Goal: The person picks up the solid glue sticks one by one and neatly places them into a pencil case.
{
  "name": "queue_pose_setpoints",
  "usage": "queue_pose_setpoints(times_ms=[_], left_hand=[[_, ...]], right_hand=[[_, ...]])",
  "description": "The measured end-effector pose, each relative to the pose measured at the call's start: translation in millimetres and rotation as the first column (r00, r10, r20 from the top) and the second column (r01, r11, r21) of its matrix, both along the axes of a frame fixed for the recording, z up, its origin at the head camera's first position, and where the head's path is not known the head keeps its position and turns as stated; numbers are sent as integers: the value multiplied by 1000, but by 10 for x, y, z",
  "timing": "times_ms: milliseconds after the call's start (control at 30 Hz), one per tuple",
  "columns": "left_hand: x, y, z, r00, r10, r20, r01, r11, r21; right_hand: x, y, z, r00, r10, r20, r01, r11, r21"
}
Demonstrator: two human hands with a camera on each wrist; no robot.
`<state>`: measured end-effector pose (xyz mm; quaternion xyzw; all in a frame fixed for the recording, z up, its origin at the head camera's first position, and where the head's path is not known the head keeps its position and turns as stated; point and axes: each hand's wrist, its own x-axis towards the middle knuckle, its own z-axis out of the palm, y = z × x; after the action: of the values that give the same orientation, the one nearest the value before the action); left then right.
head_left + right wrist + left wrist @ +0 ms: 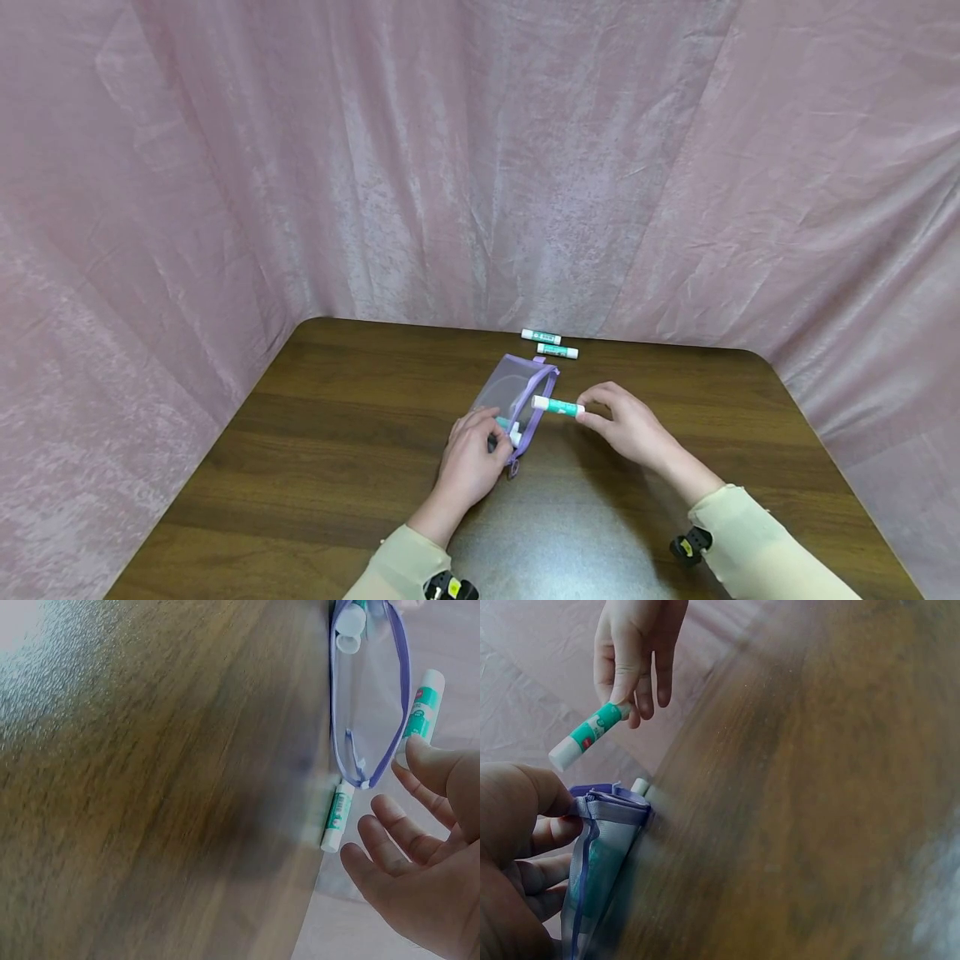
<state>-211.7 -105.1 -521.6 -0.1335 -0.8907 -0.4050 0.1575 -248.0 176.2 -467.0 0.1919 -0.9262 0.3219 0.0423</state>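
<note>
A purple-edged mesh zipper pouch (pixel 497 385) lies on the table with its zipped mouth spread open, facing right. My left hand (pixel 474 450) pinches the near edge of the pouch's mouth between thumb and fingers. White ends of glue sticks (pixel 348 628) show inside the mouth, and green labels show through the mesh. My right hand (pixel 626 421) pinches one end of a green and white glue stick (pixel 558 407) between thumb and index finger, the other fingers spread loosely. The free white end of that stick points left, level with the pouch's opening.
Two more glue sticks, one (pixel 541 337) farther back and one (pixel 557 352) a little nearer, lie beyond the pouch by the back edge of the brown wooden table (pixel 337 400). Pink curtains (pixel 480 167) hang behind and along both sides.
</note>
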Motion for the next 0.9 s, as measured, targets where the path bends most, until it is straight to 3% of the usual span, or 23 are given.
queue_pose_setpoints(times_ms=[900], left_hand=[[-1,0,-6,1000,-5,-11,5,1000,-3]], right_hand=[[25,-63,-79,1000,7,8,-7,1000,-13]])
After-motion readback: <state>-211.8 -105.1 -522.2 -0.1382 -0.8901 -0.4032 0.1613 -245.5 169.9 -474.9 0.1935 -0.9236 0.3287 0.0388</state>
